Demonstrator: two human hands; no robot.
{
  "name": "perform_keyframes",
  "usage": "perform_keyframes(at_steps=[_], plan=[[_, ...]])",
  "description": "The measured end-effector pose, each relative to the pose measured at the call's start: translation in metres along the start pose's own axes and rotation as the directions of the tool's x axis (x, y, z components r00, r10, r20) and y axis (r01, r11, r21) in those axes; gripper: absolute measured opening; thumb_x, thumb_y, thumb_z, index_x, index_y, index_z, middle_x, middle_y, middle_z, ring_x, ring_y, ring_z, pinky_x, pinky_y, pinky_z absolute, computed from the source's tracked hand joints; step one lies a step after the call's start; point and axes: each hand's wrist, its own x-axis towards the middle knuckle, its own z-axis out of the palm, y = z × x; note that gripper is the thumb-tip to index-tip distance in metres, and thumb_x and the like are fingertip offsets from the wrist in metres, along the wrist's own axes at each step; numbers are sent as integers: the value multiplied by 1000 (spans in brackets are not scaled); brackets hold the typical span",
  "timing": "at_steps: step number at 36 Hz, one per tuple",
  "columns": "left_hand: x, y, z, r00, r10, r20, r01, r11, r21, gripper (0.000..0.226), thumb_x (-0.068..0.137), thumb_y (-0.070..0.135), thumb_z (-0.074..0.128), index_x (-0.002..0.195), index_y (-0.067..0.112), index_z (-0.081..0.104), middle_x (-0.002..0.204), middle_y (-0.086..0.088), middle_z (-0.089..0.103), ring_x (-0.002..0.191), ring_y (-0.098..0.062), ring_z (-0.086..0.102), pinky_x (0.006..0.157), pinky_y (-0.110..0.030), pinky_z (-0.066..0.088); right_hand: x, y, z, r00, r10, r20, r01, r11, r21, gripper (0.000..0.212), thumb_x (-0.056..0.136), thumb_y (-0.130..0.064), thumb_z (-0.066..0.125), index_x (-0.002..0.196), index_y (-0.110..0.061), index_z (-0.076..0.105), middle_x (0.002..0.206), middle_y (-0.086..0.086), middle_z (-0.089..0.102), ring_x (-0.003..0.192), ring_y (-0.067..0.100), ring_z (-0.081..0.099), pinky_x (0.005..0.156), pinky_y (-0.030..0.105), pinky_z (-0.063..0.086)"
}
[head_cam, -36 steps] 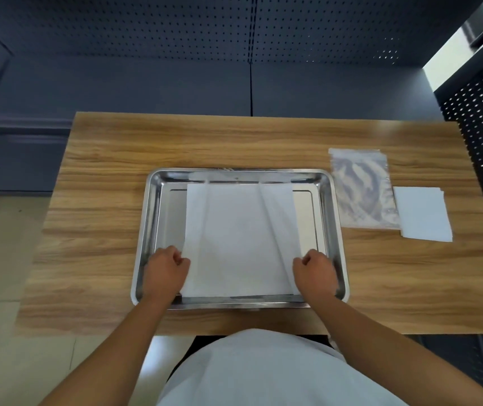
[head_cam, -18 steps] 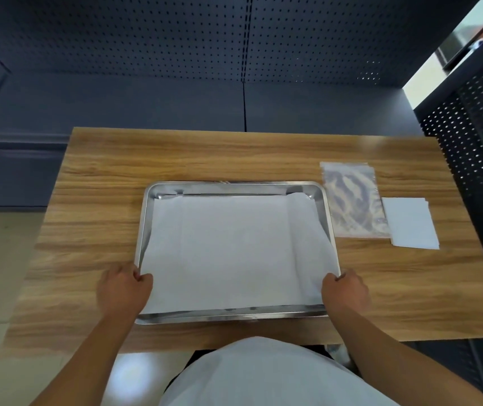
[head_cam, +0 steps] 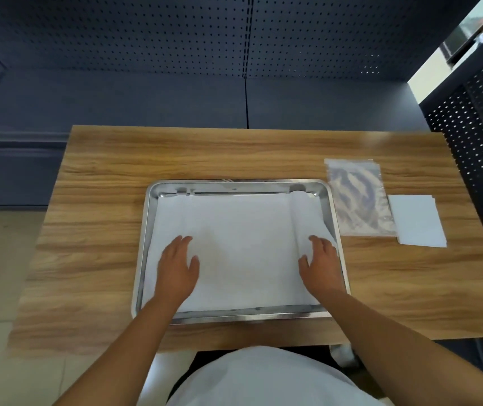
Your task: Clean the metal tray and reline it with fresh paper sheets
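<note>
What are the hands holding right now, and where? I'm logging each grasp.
Nothing is gripped. The left hand and right hand lie open and flat on the paper sheet, pressing it into the metal tray.

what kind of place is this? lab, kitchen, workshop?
Probably a workshop or staged recording bench, not a home kitchen. A small wooden table stands against dark perforated pegboard panels with nothing hung on them, and it holds only a metal tray, a clear plastic bag and spare paper sheets.
</note>
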Motion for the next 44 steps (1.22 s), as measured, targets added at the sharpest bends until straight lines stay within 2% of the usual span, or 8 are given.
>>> perform_keyframes(at_steps=[3, 5, 8, 11, 21, 34, 42, 44], plan=[[20, 5, 16, 982, -150, 110, 137, 984, 117, 64, 100, 43, 43, 155, 21, 18, 164, -8, 9, 150, -31, 8, 119, -48, 12, 19, -15, 7, 983, -9, 184, 18, 999, -49, 64, 97, -39, 49, 151, -18, 24, 161, 10, 20, 143, 34, 27, 114, 49, 27], [29, 2, 24, 960, -238, 144, 207, 957, 202, 71, 99, 54, 35, 156, 25, 6, 165, -4, -3, 151, -28, -2, 120, -50, 6, 33, -18, 15, 953, 65, 295, -30, 992, -121, 72, 97, -52, 41, 155, -23, 9, 165, 4, 2, 150, 32, 8, 117, 52, 17], [33, -8, 29, 941, -306, 146, 243, 908, 341, 75, 97, 62, 23, 155, 28, -9, 163, 0, -18, 150, -24, -14, 120, -52, -1, 47, -15, 22, 920, 208, 333, -145, 968, -203, 79, 95, -62, 31, 156, -26, -5, 165, 1, -11, 151, 27, -9, 118, 55, 9], [30, -16, 30, 938, -321, 133, 248, 886, 392, 76, 95, 65, 19, 153, 30, -16, 162, 0, -22, 149, -26, -17, 120, -50, -3, 51, -15, 28, 912, 256, 322, -204, 961, -184, 82, 94, -66, 27, 155, -26, -10, 164, 1, -16, 150, 23, -15, 119, 54, 5], [25, -26, 22, 942, -283, 182, 171, 868, 465, 85, 94, 62, 32, 151, 30, -21, 161, -3, -25, 149, -29, -16, 121, -47, 1, 32, 4, 24, 938, 146, 314, -38, 945, -326, 81, 96, -63, 24, 153, -25, -19, 163, 5, -20, 150, 24, -17, 120, 45, 3], [9, -27, 19, 914, -320, 249, 169, 858, 485, 85, 94, 63, 29, 148, 32, -27, 158, -3, -32, 147, -30, -22, 121, -46, -2, 9, 11, 19, 937, 117, 328, 17, 925, -379, 82, 97, -59, 27, 155, -19, -15, 164, 10, -14, 150, 27, -14, 121, 41, -6], [25, -9, 0, 892, -344, 294, 226, 902, 369, 81, 93, 64, 35, 154, 34, -8, 164, -3, -14, 150, -34, -5, 119, -51, 5, 11, -4, -7, 911, 132, 389, -45, 973, -225, 73, 98, -52, 39, 156, -19, 9, 165, 4, 8, 150, 25, 13, 119, 44, 22], [35, -3, -9, 890, -345, 298, 252, 917, 309, 80, 92, 64, 38, 155, 34, -2, 165, -3, -9, 150, -35, -2, 119, -51, 6, 13, -6, -13, 904, 128, 407, -57, 982, -183, 72, 98, -51, 41, 156, -17, 13, 165, 3, 12, 150, 24, 16, 119, 44, 23]])
